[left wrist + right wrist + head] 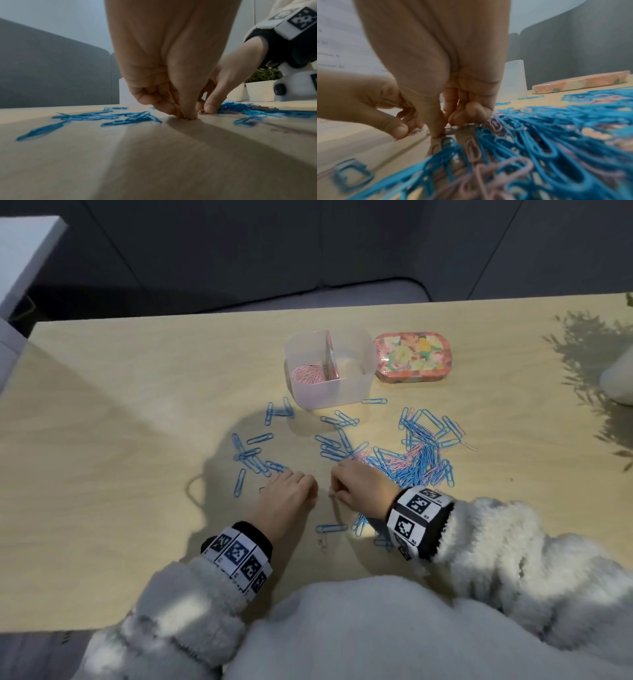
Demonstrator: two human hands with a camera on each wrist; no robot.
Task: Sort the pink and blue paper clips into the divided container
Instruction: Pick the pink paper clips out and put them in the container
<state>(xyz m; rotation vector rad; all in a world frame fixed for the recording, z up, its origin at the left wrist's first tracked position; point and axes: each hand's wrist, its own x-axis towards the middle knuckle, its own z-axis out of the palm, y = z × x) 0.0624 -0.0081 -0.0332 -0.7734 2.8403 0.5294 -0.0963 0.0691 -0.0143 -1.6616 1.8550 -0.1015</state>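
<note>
A clear divided container [329, 393] stands at the back of the wooden table, with pink clips [308, 374] in its left compartment. Blue clips [253, 453] lie scattered in front of it. A dense pile of blue and pink clips [421, 455] [522, 142] lies to the right. Both hands meet fingertip-down on the table in front of the pile. My left hand [313, 491] [186, 117] pinches a small pink clip against the wood. My right hand [335, 487] [443, 132] pinches another pink clip [201, 111] just beside it.
A flowered tin [411, 356] [573, 83] sits right of the container. A white pot [616, 381] with a plant stands at the table's right edge. Loose blue clips [330, 528] lie between my wrists. The table's far edge runs just behind the container.
</note>
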